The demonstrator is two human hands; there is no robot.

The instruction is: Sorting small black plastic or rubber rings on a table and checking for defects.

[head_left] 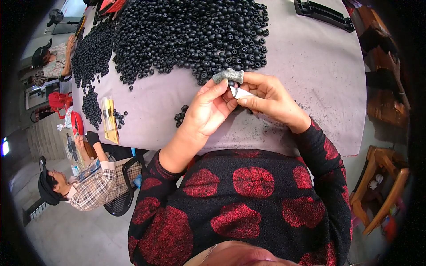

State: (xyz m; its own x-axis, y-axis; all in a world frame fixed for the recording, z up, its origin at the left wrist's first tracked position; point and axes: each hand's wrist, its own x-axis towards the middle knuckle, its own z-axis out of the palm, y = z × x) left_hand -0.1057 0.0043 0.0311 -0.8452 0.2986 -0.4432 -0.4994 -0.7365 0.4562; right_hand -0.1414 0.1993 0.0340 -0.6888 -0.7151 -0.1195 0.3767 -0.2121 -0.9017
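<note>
- Table (328,80): supports the large pile; far edge cut off.
- Large pile (191,35) of black round parts: top cut off by the view.
- Yellow-and-clear package (109,119): near-left of the large pile; any print is too small to read.
- My left hand (207,105): near side of the large pile; fingers curled, thumb pinching the black part.
- My right hand (270,98): near-right of the large pile; closed, gripping the white pointed tool.
- Grey finger cover (228,76): at the large pile's near edge; wearing finger unclear.
- White pointed tool (240,92): near side of the large pile; base hidden by my thumb.
- Black part (231,83): near side of the large pile, partly hidden.

Hands (277,101) holding blade (241,93) and black piece (231,83), black heap (191,35) beyond
</note>
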